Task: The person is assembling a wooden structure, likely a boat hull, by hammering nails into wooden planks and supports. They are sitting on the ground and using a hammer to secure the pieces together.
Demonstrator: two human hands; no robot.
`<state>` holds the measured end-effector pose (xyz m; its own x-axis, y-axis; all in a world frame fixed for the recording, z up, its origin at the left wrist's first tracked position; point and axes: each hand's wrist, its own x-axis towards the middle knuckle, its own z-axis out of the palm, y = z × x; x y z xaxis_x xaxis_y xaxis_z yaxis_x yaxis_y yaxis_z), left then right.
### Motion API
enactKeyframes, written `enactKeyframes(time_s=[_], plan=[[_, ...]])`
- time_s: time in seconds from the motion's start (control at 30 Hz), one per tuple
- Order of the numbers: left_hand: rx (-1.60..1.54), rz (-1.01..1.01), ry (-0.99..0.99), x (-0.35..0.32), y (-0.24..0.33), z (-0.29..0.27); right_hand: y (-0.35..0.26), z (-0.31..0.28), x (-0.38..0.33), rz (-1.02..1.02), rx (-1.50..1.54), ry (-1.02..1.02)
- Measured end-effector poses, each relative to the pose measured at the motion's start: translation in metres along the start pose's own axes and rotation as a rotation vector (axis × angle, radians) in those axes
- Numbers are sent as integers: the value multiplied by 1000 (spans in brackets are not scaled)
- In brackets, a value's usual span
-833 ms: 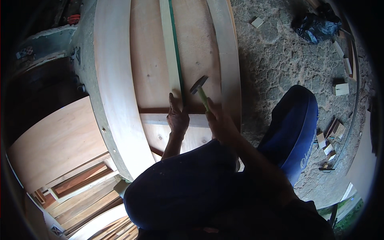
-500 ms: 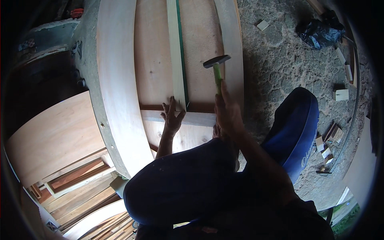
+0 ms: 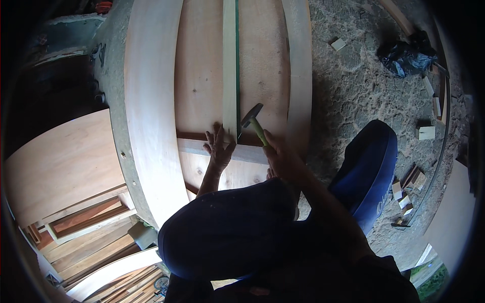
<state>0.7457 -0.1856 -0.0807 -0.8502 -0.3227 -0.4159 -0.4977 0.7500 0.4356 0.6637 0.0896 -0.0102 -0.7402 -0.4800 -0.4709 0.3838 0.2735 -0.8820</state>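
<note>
My right hand (image 3: 279, 154) grips a hammer (image 3: 254, 122) by its yellow-green handle; the dark head is down at the lower end of a long pale wooden strip (image 3: 230, 65) with a green edge. My left hand (image 3: 219, 149) lies spread on the plywood panel (image 3: 202, 76), fingers against the strip's lower end where it meets a cross batten (image 3: 202, 146). I cannot make out a nail. My knees in dark blue trousers (image 3: 232, 227) fill the lower middle.
Two curved pale side boards (image 3: 149, 101) (image 3: 302, 76) frame the panel. Rough ground on the right holds small wood offcuts (image 3: 426, 133) and a dark bag (image 3: 404, 55). A large plywood sheet (image 3: 55, 166) and stacked wooden frames (image 3: 86, 227) lie at left.
The hammer was down by the strip, rose high half a second ago, and has now come down again onto the strip's end. My left hand has stayed at the strip.
</note>
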Motion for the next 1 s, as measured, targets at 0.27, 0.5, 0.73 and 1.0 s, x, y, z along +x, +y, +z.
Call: enactKeyframes(time_s=[0.27,0.5,0.73,1.0], plan=[[25,2,-30,-2,19,1,5,5,-4,6,42,-4],[56,33,31,3,5,5,-22,-3,-7,-2,282,308],[63,44,38,2,5,7,-42,-28,-11,106,357,278],[89,28,40,-1,7,5,-26,-25,-4,21,0,41]])
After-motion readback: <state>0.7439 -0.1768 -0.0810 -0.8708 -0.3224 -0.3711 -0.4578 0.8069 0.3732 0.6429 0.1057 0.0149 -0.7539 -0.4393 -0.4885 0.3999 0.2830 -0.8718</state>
